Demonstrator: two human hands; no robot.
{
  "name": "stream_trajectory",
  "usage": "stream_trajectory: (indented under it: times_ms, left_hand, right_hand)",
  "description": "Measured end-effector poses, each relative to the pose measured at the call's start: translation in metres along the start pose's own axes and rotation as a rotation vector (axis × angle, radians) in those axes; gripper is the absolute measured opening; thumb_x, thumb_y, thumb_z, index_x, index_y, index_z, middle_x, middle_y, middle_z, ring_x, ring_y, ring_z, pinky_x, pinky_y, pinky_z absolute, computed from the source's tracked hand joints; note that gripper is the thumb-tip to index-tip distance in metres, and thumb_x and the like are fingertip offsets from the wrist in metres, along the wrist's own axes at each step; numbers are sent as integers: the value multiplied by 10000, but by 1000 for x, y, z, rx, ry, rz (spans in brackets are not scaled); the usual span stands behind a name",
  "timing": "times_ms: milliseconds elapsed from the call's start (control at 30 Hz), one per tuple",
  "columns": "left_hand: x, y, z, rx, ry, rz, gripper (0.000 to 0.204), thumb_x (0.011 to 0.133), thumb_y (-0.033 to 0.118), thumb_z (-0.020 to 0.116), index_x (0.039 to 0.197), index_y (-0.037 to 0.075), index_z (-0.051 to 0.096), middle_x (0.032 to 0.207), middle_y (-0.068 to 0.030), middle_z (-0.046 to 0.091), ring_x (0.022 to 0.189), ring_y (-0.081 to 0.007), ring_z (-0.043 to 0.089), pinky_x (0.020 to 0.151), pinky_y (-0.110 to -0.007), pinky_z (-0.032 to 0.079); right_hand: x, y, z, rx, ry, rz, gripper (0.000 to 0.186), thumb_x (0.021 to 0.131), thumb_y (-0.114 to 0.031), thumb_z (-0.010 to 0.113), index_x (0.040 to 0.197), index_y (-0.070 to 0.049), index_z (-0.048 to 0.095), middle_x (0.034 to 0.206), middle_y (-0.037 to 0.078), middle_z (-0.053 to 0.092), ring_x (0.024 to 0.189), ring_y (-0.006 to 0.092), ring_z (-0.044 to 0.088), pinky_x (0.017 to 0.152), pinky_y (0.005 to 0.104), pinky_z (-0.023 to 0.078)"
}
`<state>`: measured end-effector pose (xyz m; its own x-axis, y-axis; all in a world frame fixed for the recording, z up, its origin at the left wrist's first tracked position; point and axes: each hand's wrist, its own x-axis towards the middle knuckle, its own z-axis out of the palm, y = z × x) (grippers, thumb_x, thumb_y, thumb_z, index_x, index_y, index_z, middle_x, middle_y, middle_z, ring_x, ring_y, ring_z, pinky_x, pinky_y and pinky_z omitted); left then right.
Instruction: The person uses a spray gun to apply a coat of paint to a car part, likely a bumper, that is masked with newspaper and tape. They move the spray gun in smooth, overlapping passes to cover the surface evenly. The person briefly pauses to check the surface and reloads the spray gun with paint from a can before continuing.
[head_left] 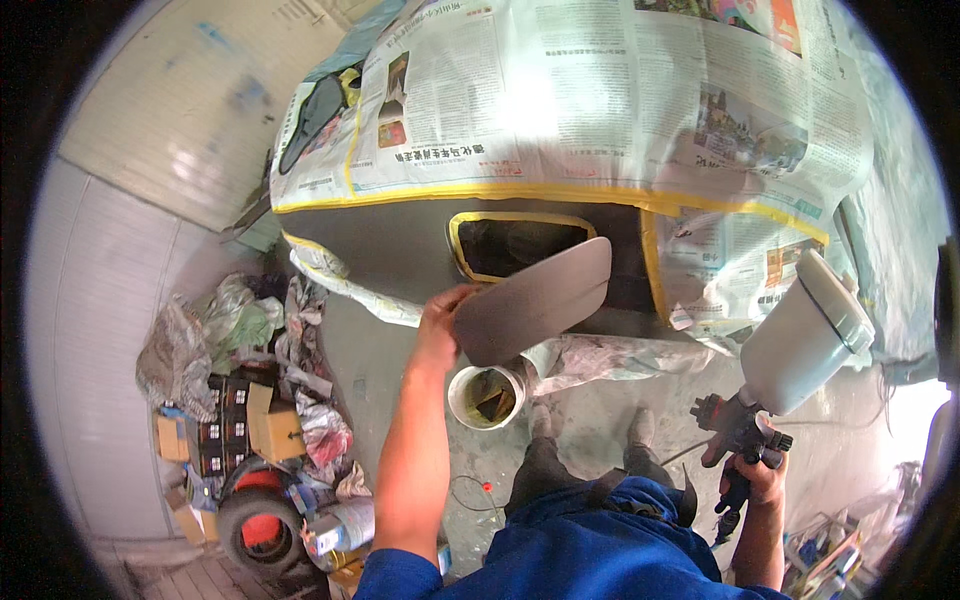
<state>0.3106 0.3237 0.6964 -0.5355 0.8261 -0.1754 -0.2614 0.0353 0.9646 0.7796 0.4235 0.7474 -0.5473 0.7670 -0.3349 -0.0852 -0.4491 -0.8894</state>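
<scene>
My left hand (pixel 438 322) grips the left edge of a flat grey panel (pixel 535 305) with rounded corners, held tilted in the air. Behind it, a dark opening (pixel 480 245) edged in yellow tape is partly covered from view. This opening lies in a grey vehicle body section (pixel 365 238), framed by yellow masking tape (pixel 560 190) and newspaper sheets (pixel 580 110). At the right, my right hand (pixel 766 474) is closed around the handle of a black spray gun (pixel 742 425) topped with a pale paint cup (pixel 800 335). The gun is away from the panel.
A white bucket (pixel 486 397) stands on the floor below the panel. To the left are piled plastic sheeting (pixel 178 355), cardboard boxes (pixel 275 425) and a tire (pixel 258 530). A hose (pixel 830 423) runs across the floor at right. Crumpled masking sheet (pixel 620 362) hangs below the body section.
</scene>
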Motion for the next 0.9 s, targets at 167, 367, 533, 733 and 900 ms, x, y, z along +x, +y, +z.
stream_trajectory:
  times_ms: [167,367,533,733,900]
  left_hand:
    - [-3,20,-72,38,430,223,299,1015,265,530,1098,23,685,951,-81,728,790,-157,668,693,-291,533]
    - [-84,-42,-18,337,30,289,219,966,158,612,1101,-5,671,939,-108,725,754,-175,675,660,-319,534]
    - [-101,-64,16,600,-287,369,275,923,158,669,1156,12,659,1120,-178,688,1069,-344,657,935,-411,511]
    - [-87,-60,13,795,-264,436,316,940,167,664,1191,-24,638,1295,-233,616,1161,-375,623,989,-421,492]
    - [-37,-45,15,826,-185,555,365,922,177,684,1222,-20,613,1490,-313,420,1199,-402,602,996,-433,508]
  right_hand:
    - [-27,20,75,-38,157,-36,492,697,-203,773,1054,115,655,851,229,720,537,203,657,441,280,539]
    - [-51,23,130,-71,205,-58,551,694,-188,785,1111,127,609,881,254,708,675,269,713,458,299,570]
    - [-69,30,133,-96,193,-148,690,697,-173,770,1230,159,485,876,280,687,724,317,724,468,325,587]
    - [-79,37,106,-96,223,-317,810,739,-341,871,1268,96,440,895,270,688,687,298,718,426,302,568]
    - [-90,17,85,-69,207,-371,746,773,-347,854,1221,111,470,918,280,657,572,271,659,415,308,568]
